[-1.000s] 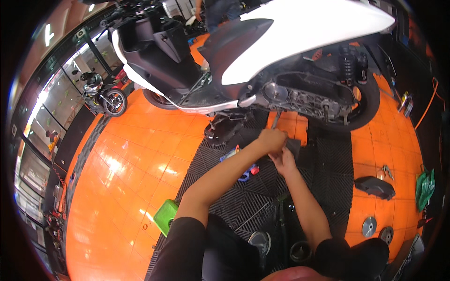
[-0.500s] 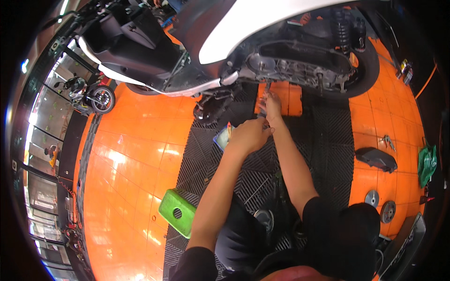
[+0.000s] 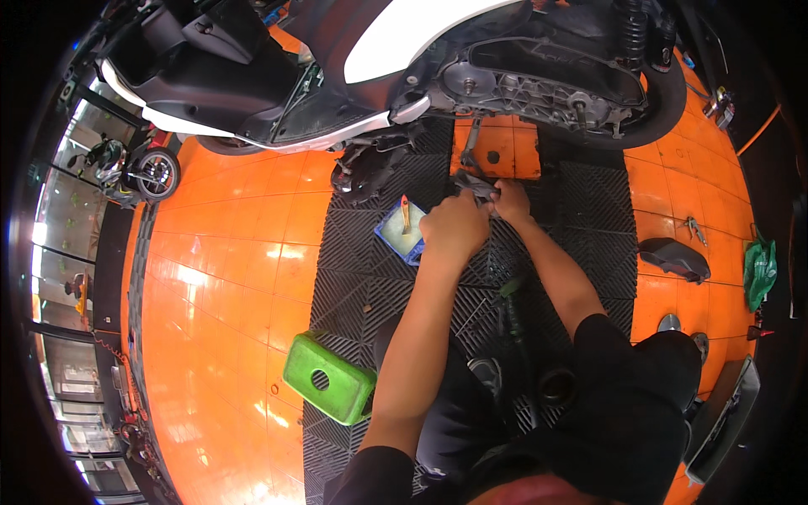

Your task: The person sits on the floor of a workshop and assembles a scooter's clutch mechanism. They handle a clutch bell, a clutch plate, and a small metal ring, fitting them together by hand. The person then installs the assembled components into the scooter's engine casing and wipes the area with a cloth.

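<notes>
My left hand (image 3: 457, 225) and my right hand (image 3: 512, 202) are together over the black mat, both closed on a crumpled dark grey rag or similar item (image 3: 474, 181); its exact shape is unclear. Left of my left hand a blue tray (image 3: 391, 232) of pale liquid holds a brush (image 3: 406, 215). Above my hands stands the white and black scooter (image 3: 396, 38), its side transmission housing (image 3: 534, 88) uncovered, with a metal stand leg (image 3: 470, 141) beneath it.
A green plastic container (image 3: 341, 391) lies at my lower left. On the right are a dark cover (image 3: 673, 261), metal discs (image 3: 671, 321), a green bag (image 3: 759, 269) and a metal tray (image 3: 722, 417). Another motorcycle (image 3: 126, 172) stands at far left.
The view has shifted, so the scooter sits higher. My right hand reached forward half a second ago and is now back beside my left, and the dark grey item shows between them.
</notes>
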Tool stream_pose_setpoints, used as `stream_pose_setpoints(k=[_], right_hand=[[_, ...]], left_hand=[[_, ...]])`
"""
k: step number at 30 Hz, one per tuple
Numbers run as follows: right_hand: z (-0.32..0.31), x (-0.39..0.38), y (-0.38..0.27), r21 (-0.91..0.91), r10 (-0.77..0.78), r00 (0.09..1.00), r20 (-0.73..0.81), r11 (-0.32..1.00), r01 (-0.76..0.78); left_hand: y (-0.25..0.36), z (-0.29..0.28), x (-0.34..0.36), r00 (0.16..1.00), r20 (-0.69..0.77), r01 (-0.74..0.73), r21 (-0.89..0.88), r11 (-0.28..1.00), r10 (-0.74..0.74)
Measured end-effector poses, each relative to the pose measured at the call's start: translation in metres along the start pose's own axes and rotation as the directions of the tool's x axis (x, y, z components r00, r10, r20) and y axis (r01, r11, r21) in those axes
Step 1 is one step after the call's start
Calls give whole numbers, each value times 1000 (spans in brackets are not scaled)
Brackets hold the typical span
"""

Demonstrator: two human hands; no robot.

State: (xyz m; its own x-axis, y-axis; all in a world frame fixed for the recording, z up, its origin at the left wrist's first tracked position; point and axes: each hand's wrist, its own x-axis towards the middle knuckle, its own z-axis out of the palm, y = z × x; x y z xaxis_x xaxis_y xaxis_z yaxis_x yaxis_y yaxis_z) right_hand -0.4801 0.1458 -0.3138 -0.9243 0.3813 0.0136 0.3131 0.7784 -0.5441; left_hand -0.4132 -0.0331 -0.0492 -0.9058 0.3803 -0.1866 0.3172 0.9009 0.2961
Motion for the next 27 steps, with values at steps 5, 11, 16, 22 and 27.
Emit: stream_pose_setpoints(k=[5,11,16,22,27], right_hand=[[-46,4,-26,172,-232,962,-146,951,256],[-102,63,-91,152,-305,752,-585,869,471],[-116,118,-118,161,125,657,-743,987,-5],[-122,114,-152,428,471,809,-352,849,-309],[-118,136,-132,226,258,918,-302,955,-195]], left_hand=[[-6,6,22,993,-90,69,-28,997,-71],[9,18,30,987,-153,-68,-159,985,43],[18,17,37,995,-86,-66,-218,974,48],[11,18,38,997,-66,-45,-243,969,30],[13,10,34,997,-50,-69,-252,965,58]])
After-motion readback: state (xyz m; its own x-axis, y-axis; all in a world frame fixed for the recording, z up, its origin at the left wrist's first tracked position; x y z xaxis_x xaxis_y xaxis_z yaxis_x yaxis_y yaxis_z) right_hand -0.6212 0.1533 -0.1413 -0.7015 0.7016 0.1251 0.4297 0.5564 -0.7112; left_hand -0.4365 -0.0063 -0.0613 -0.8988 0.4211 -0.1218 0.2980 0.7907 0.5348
